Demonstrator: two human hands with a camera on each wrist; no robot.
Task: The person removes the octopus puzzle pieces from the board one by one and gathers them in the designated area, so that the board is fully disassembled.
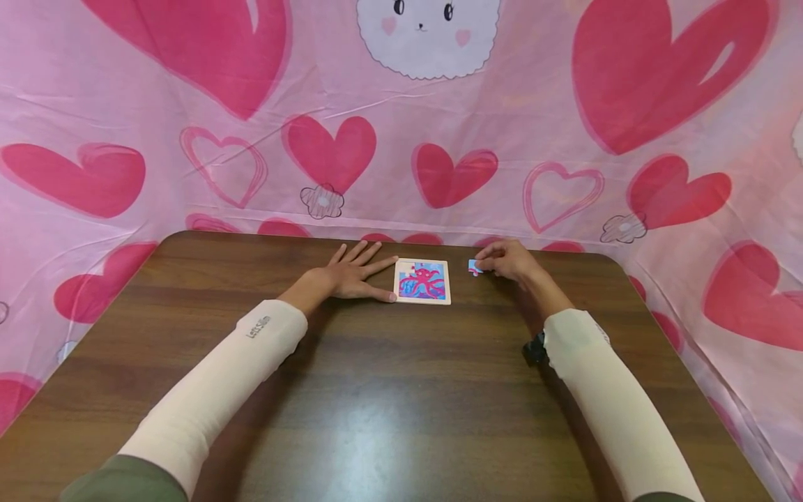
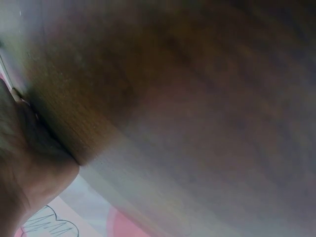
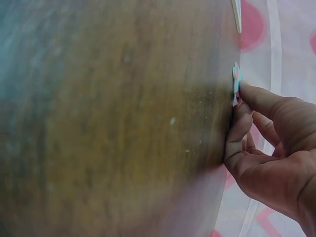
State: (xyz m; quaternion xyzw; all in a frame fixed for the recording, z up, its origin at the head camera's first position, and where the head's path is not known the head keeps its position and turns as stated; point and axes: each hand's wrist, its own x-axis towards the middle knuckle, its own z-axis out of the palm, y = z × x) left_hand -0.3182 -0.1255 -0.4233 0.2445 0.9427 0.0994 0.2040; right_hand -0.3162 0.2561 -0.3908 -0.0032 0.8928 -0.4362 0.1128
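A square wooden jigsaw puzzle [image 1: 424, 282] with a pink octopus on blue lies near the table's far side. Bare wood shows in its upper left corner. My left hand [image 1: 354, 275] rests on the table with fingers spread, its thumb and index fingertip at the puzzle's left edge. To the right of the puzzle, my right hand [image 1: 509, 261] pinches a small blue and pink puzzle piece [image 1: 475, 267] between thumb and fingers. The right wrist view shows that piece [image 3: 236, 81] edge-on at the fingertips, close to the tabletop. In the left wrist view only part of the left hand [image 2: 34, 168] shows.
The brown wooden table [image 1: 376, 390] reaches back to a pink cloth [image 1: 389, 97] printed with hearts, which hangs behind and at both sides. A dark band [image 1: 535, 348] sits at the right wrist beside the pale sleeve [image 1: 602, 376].
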